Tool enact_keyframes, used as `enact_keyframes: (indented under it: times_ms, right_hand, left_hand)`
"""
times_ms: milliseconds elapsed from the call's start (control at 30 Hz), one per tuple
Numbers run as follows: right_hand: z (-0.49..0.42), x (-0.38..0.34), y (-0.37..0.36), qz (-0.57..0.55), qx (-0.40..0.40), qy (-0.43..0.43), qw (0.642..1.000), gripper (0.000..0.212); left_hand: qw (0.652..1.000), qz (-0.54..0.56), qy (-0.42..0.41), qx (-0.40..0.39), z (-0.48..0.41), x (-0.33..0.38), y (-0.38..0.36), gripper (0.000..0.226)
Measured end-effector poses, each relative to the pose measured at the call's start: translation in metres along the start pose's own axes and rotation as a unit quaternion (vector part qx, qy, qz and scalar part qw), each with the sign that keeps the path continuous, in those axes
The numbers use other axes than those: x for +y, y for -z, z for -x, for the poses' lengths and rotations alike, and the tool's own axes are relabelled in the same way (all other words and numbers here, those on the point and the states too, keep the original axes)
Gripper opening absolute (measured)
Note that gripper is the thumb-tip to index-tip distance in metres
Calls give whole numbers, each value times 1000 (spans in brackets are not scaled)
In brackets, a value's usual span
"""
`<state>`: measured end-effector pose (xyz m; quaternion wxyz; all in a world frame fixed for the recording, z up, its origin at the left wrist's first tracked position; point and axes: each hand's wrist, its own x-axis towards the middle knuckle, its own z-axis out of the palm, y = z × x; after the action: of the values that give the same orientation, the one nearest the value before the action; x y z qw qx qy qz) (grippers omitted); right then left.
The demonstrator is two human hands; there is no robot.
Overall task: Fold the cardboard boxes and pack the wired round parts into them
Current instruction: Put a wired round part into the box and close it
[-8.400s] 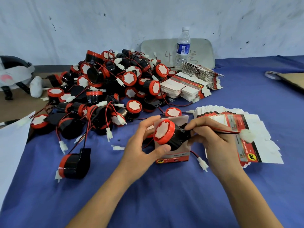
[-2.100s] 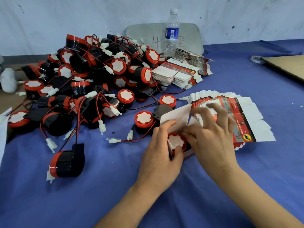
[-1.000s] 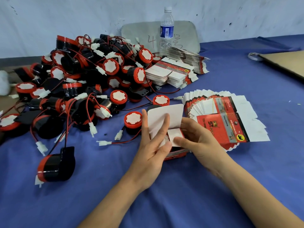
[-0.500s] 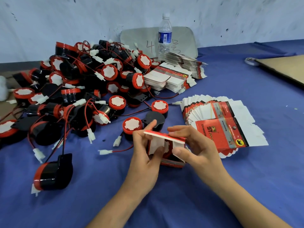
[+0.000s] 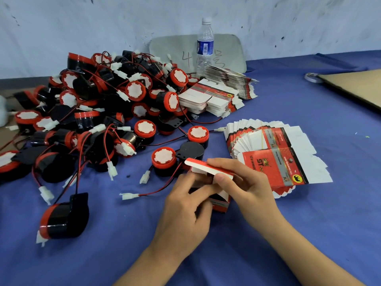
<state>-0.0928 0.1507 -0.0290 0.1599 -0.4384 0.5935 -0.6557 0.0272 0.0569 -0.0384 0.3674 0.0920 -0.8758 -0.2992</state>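
A person's right hand (image 5: 245,182) is pinching the red-edged top flap of a small cardboard box (image 5: 221,203) between thumb and fingers, while the left hand (image 5: 185,205) is gripping the box's near side on the blue tablecloth (image 5: 309,223). A fan of flat boxes (image 5: 278,153) is lying just right of the hands, and a heap of wired round parts (image 5: 103,112) is sprawling to the left.

Bright, even light falls from above, leaving only soft, short shadows on the blue cloth (image 5: 309,234). The left hand (image 5: 185,209) is slightly motion-blurred at the fingers. Wide-angle distortion bends the picture's edges.
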Motion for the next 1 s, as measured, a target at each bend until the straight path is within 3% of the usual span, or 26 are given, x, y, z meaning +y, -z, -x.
enact_keyframes:
  times_ms: [367,533,733,867,1000]
  right_hand:
    - [-1,-2,-1,158,93,93,979,33]
    - [5,2,-3,250,93,174,948,27]
    - [4,7,-8,295,70,166,938,10]
    - [4,9,-6,286,52,151,945,11]
    - [5,11,-5,302,41,150,940,16]
  left_hand:
    - [997,-23,11,-73,-5,-8,4,21]
    - [997,-68,-17,-23,-7,-11,6,17]
    - [998,-60,12,33,-3,-12,0,7]
    - [995,7,74,64,-1,-11,0,12]
    - [987,51,124,91,-4,-14,7,48]
